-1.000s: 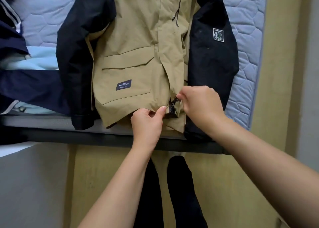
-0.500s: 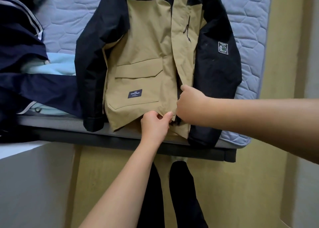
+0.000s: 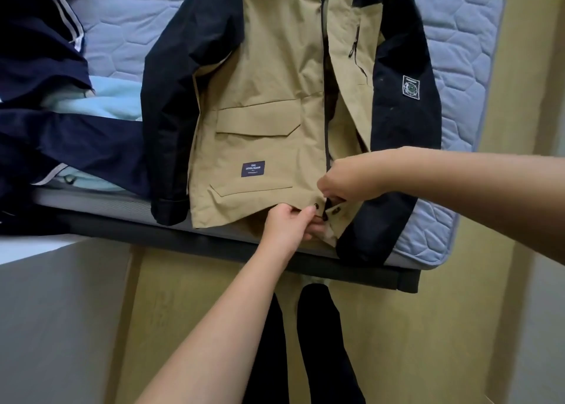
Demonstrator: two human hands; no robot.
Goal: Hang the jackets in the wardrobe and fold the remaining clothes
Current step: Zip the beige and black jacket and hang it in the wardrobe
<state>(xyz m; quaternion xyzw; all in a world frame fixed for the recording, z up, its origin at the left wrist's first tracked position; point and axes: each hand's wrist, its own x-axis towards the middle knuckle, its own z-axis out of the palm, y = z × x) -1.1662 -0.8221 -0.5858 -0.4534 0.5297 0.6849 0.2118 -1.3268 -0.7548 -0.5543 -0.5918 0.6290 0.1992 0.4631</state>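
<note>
Left hand (image 3: 287,224) pinches tan jacket (image 3: 269,97) hem, right hand (image 3: 348,177) pinches opposite front edge just beside; I'd hold hem taut, seat zipper end (image 3: 325,217) fully before pulling

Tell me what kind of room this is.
Most likely a bedroom. A quilted mattress lies on a dark bed frame, and a tan jacket and a navy garment are spread out on the mattress.
</note>
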